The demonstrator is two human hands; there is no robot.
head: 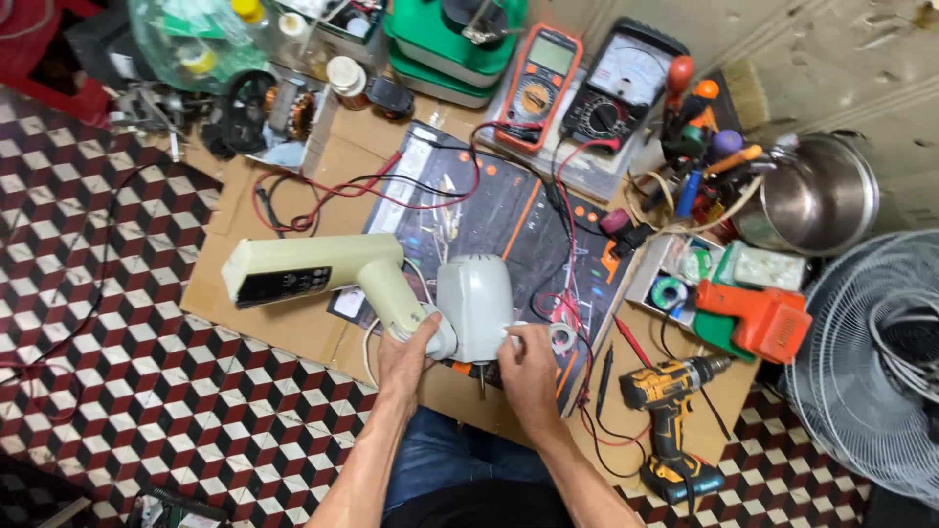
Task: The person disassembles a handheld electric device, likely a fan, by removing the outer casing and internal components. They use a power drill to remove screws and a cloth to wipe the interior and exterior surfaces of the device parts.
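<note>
Over floor cardboard (293, 323), both hands' fingers (427, 328) grip the fan motor housing (474, 303) between them.

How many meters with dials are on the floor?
2: an orange meter and a black meter, side by side at the top of the mat. Clutter could hide more.

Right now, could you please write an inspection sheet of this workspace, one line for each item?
Surface: flat cardboard on tiled floor, dark mat on top.
Job's things: cream fan body, motor housing uppermost.
Clutter: two meters, cordless drill, steel pot, screwdrivers.
Grippers: left hand grips the fan neck; right hand touches the housing.
Cables: red and black leads cross the mat.
Surroundings: fan grille at right.
</note>
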